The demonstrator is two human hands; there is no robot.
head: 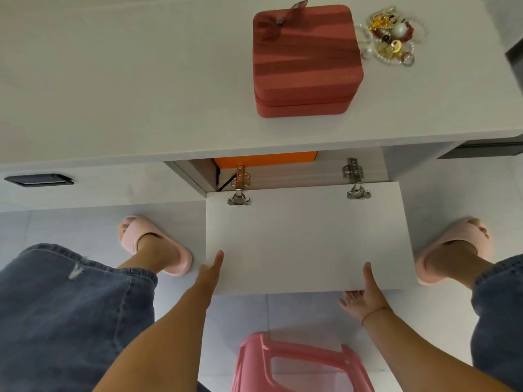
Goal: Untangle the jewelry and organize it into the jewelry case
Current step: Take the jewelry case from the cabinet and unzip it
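Observation:
A closed red jewelry case (307, 62) with a bow on its lid stands on the white countertop (127, 80). To its right lies a tangled heap of jewelry (392, 35): pearl strands, gold pieces, rings. Below the counter a white cabinet door (305, 236) hangs wide open. My left hand (210, 271) grips the door's lower left corner, thumb on the inner face. My right hand (365, 295) holds its bottom edge, thumb on top and fingers underneath. Both hands are far from the case and the jewelry.
An orange box (266, 159) shows inside the cabinet, behind two metal hinges (239, 190). A pink plastic stool (300, 366) stands on the floor below the door. My feet in pink slippers (158, 244) flank the door. A dark handle (38, 179) is set in the left drawer.

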